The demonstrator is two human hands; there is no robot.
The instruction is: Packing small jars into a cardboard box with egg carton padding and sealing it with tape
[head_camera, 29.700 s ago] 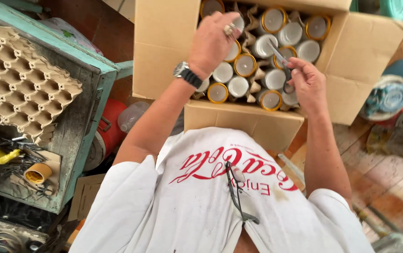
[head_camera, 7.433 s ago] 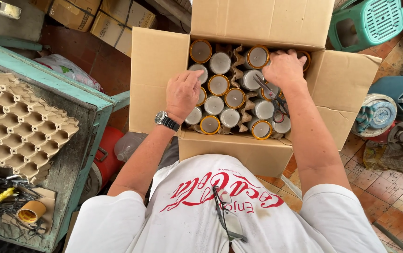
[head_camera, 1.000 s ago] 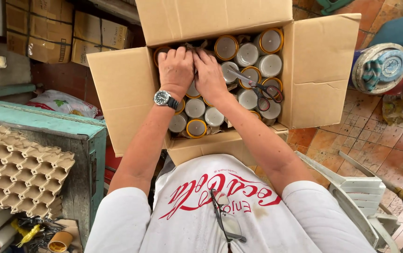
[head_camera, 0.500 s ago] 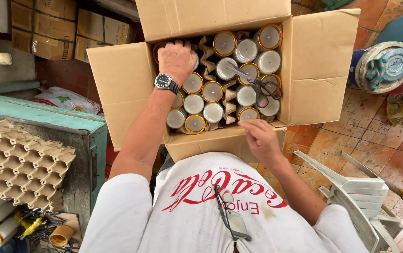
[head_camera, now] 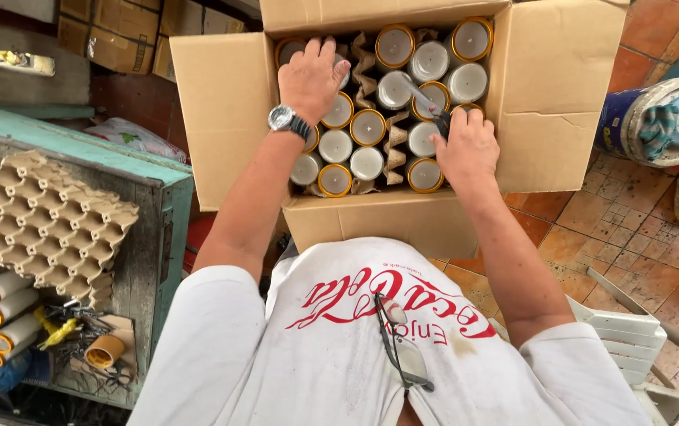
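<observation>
An open cardboard box (head_camera: 229, 118) stands on the tiled floor (head_camera: 623, 229), its four flaps folded outward, packed with upright cans (head_camera: 367, 126) separated by brown cardboard dividers (head_camera: 394, 142). About fifteen can tops show; the hands cover others. The left hand (head_camera: 312, 79) lies flat, fingers spread, on the cans at the box's far left corner, holding nothing. The right hand (head_camera: 465, 150) sits curled over the cans by the right wall, touching scissors (head_camera: 430, 106); whether it grips them I cannot tell. One egg tray (head_camera: 47, 225) lies on the green surface (head_camera: 142, 170) beside the box, close to its left flap.
</observation>
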